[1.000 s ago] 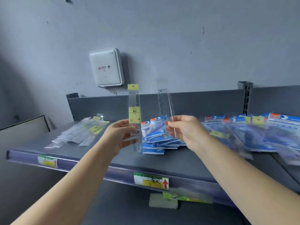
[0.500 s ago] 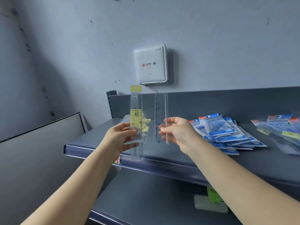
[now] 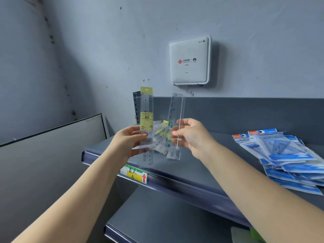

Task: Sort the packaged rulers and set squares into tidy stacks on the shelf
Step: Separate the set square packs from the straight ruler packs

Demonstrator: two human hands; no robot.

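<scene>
Left hand (image 3: pixel 130 142) pinches a packaged ruler with a yellow label (image 3: pixel 147 127), holding it upright above the front edge of the grey shelf (image 3: pixel 201 165); right hand (image 3: pixel 190 135) grips a second, clear-sleeved ruler (image 3: pixel 174 127), tilted slightly, just beside the first; behind and between both hands a small heap of packaged rulers (image 3: pixel 160 137) lies on the shelf; well to the right a stack of blue set-square packets (image 3: pixel 287 155) rests on the same shelf; a yellow-green price tag (image 3: pixel 135 174) sits on the shelf rail; a white router (image 3: pixel 190 60) hangs on the wall.
</scene>
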